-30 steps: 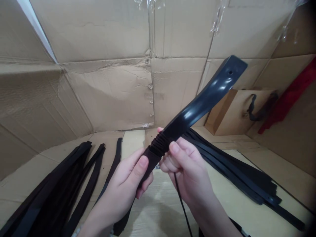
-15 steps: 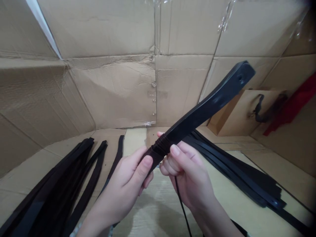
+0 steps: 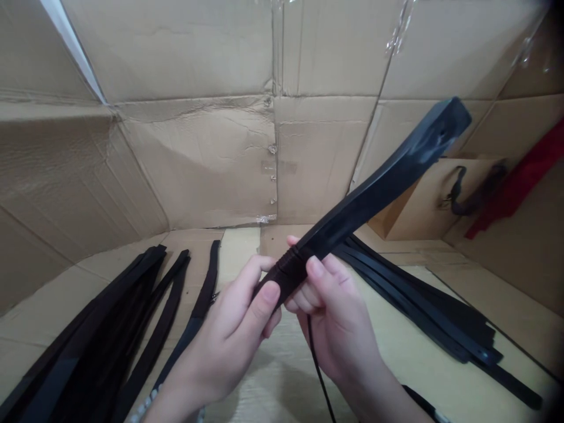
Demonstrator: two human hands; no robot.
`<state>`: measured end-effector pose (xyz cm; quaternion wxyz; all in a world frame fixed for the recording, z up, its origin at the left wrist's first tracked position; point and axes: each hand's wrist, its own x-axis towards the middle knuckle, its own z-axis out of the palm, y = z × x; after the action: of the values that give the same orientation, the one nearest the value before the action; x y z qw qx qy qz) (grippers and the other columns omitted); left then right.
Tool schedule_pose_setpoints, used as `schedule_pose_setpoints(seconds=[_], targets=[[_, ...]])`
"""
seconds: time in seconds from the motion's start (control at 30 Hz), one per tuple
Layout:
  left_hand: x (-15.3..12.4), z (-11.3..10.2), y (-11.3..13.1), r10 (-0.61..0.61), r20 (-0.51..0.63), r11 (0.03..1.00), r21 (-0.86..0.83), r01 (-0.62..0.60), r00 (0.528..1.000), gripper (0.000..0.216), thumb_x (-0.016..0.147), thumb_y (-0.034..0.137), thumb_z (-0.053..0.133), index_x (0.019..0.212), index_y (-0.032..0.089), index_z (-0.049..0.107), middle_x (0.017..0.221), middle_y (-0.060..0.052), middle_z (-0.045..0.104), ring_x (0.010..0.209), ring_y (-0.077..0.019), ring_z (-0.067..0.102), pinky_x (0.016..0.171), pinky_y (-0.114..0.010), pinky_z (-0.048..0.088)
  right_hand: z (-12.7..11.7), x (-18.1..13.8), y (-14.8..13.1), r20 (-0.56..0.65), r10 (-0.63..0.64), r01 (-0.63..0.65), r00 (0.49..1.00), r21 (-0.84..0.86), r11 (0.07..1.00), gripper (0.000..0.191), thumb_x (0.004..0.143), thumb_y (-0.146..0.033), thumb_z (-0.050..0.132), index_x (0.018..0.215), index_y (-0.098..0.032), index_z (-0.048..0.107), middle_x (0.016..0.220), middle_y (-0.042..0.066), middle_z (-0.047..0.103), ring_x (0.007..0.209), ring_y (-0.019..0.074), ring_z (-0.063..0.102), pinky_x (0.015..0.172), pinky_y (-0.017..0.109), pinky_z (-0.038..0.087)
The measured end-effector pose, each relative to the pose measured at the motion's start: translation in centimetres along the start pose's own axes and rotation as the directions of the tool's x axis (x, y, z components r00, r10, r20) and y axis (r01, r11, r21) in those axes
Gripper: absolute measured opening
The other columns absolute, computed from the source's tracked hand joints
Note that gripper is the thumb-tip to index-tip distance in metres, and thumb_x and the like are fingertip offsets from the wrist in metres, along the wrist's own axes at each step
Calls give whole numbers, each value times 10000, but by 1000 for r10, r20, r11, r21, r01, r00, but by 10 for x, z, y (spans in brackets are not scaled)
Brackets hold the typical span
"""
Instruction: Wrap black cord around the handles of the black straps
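Note:
A long black curved strip [image 3: 374, 185], with a small hole near its far end, is held up slantwise toward the upper right. Dark cord [image 3: 287, 259] is wound in tight turns around its lower part. My left hand [image 3: 235, 326] is closed around the lower end, thumb on top. Fingers curled, my right hand [image 3: 341, 317] grips the strip just beyond the windings. A loose length of thin black cord [image 3: 318, 367] hangs down from beneath my right fingers. Where the right fingers pinch the cord is hidden.
More black strips lie in a pile at the left [image 3: 92, 317], and another stack [image 3: 423, 299] lies at the right. A single dark strip [image 3: 205, 291] rests beside my left hand. Cardboard walls [image 3: 198, 164] surround the table; a brown paper bag [image 3: 423, 200] and red cloth [image 3: 515, 182] are back right.
The curved strip has shifted slightly up and to the right and turned a little about its length. Both hands keep their hold, and the windings show at a different angle.

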<state>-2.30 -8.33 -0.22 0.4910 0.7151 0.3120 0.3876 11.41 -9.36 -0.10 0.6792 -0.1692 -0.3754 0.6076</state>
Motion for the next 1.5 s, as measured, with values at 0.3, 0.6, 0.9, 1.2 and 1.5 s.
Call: schedule_pose_setpoints(seconds=[0.3,0.6,0.9,1.2,1.5], targets=[[-4,1,-6,39,-42,997,66,-36,998,246,1031,482,324,1087,265,425,636,80,458,524,-58,424,492,-185,342,4,-1,7,27,47,-49,999,82,995,128,831,-328,712,924,-262,770,504,-107,188,436,22,133,379,111,233],[-3,1,-8,21,-67,1000,21,-19,998,228,1028,461,357,1123,274,447,652,71,474,523,-54,423,490,-165,365,1,2,13,33,43,-46,999,75,996,144,849,-329,695,947,-252,766,510,-104,208,445,15,156,403,56,320],[0,10,-6,229,-133,973,74,-221,964,443,1032,354,394,1439,522,350,864,35,612,725,-81,572,692,-164,509,1,0,7,24,-20,18,1000,43,999,117,852,-328,699,927,-239,713,481,-99,465,403,14,483,467,103,506],[-4,8,-5,32,-100,992,-116,-44,994,451,1032,420,365,1477,442,295,670,55,509,530,-55,439,484,-112,397,-5,0,0,27,-30,34,999,-138,990,80,830,-253,721,878,-213,671,700,-28,703,451,86,631,416,179,524],[-1,9,-5,-35,-119,983,-186,12,992,457,1004,493,398,1447,401,338,662,53,494,518,-65,427,461,-141,368,-7,9,-6,32,62,-57,998,-142,988,178,753,-297,792,851,-197,682,646,-43,678,439,38,551,434,138,482]])
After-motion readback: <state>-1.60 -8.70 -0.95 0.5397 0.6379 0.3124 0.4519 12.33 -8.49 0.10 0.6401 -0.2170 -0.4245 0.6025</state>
